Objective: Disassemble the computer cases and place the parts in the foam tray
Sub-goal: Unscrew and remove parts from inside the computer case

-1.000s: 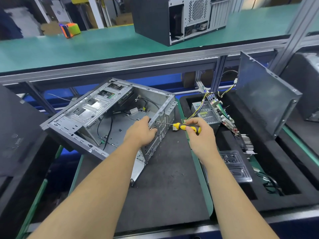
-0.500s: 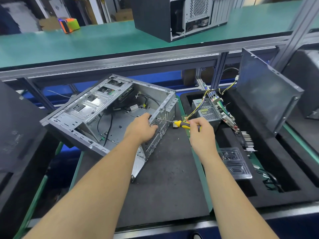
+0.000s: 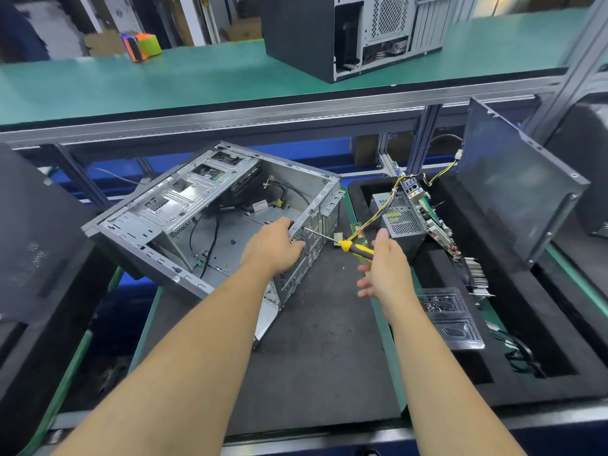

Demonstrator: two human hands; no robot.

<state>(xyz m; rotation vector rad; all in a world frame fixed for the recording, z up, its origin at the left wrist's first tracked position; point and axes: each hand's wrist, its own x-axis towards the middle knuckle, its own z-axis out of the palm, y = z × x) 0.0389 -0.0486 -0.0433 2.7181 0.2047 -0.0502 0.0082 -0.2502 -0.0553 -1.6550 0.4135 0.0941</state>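
Observation:
An open, stripped metal computer case (image 3: 184, 225) lies tilted on the dark foam mat. My left hand (image 3: 274, 246) grips the top edge of its perforated rear panel, fingers curled inside. A yellow-and-black screwdriver (image 3: 353, 249) has its tip against that rear panel. My right hand (image 3: 383, 264) is at the handle's end with the thumb up and the fingers spread loosely, so the handle rests against the palm. The black foam tray (image 3: 543, 366) on the right holds a power supply (image 3: 401, 218), a motherboard (image 3: 431, 218) on edge with yellow wires, and a card (image 3: 477, 274).
A black side panel (image 3: 513, 189) leans in the tray's far right. A clear plastic screw box (image 3: 447, 317) sits on the tray's near edge. Another computer case (image 3: 348, 31) stands on the green upper shelf. Black foam blocks (image 3: 36, 245) flank the left.
My right hand has loosened from a pinch on the screwdriver handle to spread fingers and dropped slightly. My left hand stays on the rear panel, and the case has not moved.

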